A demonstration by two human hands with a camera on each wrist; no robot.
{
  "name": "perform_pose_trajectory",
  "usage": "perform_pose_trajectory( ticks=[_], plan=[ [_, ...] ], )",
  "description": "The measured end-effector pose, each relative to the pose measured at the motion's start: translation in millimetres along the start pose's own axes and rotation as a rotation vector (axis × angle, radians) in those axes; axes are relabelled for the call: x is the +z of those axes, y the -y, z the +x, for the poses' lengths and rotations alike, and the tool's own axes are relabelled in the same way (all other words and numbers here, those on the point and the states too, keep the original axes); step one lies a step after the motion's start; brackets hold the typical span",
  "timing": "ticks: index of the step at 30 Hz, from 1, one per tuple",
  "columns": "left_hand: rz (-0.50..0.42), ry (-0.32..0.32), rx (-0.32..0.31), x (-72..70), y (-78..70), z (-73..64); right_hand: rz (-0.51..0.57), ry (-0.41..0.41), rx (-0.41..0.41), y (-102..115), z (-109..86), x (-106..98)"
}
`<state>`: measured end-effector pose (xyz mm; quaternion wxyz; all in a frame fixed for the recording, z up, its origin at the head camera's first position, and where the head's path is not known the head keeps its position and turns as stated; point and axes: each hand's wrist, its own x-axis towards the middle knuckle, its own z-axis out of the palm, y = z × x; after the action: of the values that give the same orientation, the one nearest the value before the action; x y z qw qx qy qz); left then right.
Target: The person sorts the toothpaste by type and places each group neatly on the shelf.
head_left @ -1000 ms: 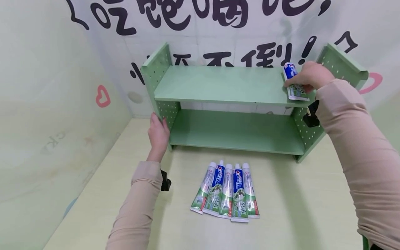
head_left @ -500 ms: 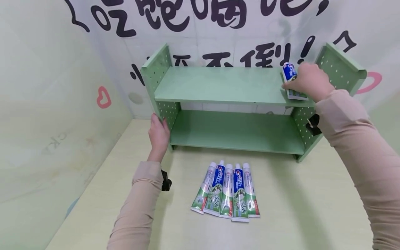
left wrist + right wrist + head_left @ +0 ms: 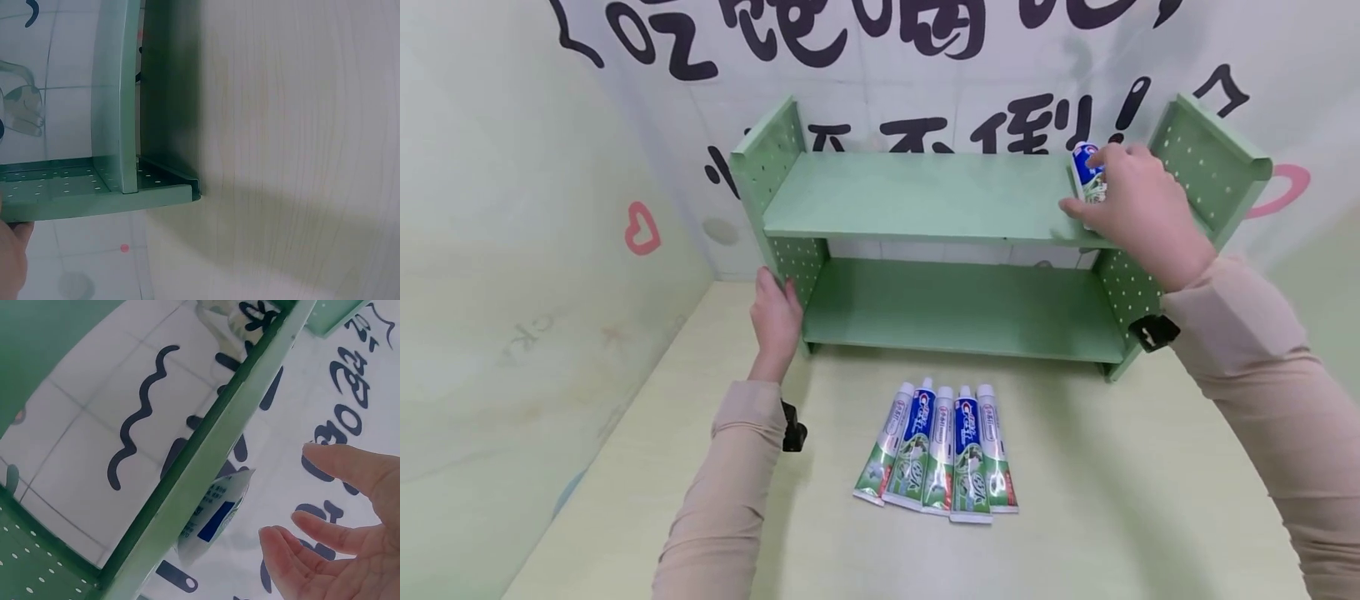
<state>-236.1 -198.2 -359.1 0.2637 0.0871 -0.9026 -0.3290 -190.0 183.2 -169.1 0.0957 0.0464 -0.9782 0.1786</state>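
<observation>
A green two-tier shelf (image 3: 917,200) stands on the table against the wall. At its left side panel (image 3: 765,154), my left hand (image 3: 777,319) holds the edge, with the thumb against the panel in the left wrist view. A blue, white and green toothpaste tube (image 3: 1084,173) lies on the right end of the upper board, cap toward the wall. My right hand (image 3: 1150,212) hovers over it and covers its lower part in the head view. In the right wrist view, the fingers are spread apart from the tube (image 3: 215,515), whose flat end sticks up past the board's edge.
Several toothpaste tubes (image 3: 967,454) lie side by side on the table in front of the shelf, caps toward it. The lower board (image 3: 962,304) sits under the upper one. Raised perforated panels flank both ends, the right panel (image 3: 1213,171) close to my right hand.
My right hand has let go of the toothpaste tube, spread its fingers and drawn back slightly toward me. The tube stays on the upper board. My left hand keeps its hold.
</observation>
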Motion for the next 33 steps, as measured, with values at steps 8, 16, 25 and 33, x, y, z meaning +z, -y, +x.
perform_pose_trajectory(
  ticks=[8, 16, 25, 33],
  plan=[
    [-0.016, 0.005, 0.0, -1.1, -0.7, 2.6, 0.057, -0.065, -0.076, 3, -20.4, 12],
    [-0.008, 0.01, -0.005, 0.8, 0.4, 1.9, 0.093, -0.045, -0.104, 4, -38.0, 30],
    [-0.003, 0.012, -0.008, 1.2, 1.8, 3.1, 0.117, 0.065, -0.086, 5, -57.8, 58],
    [-0.01, 0.019, -0.006, 0.5, 3.1, 2.4, 0.176, 0.107, -0.096, -4, -73.8, 84]
  ],
)
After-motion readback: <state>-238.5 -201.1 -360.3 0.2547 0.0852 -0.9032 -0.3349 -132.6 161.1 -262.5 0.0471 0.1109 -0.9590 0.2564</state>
